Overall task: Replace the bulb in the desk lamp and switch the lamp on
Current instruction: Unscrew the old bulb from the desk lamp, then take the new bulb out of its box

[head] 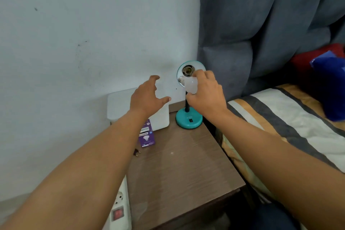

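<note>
Illumination is soft, even and moderately dim, with no visible source. A faint shadow lies on the wall (pixel 164 65) left of the lamp shade (pixel 182 73). No glare. Wide-angle distortion stretches the frame edges. Overall sharpness is mediocre; fine detail smeared.

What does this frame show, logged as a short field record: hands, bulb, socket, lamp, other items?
right hand: holds bulb in front of lamp shade
left hand: open, empty, left of lamp
socket: empty
lamp base: on wooden nightstand, switch on top
other: purple bulb box, white box, power strip
</note>
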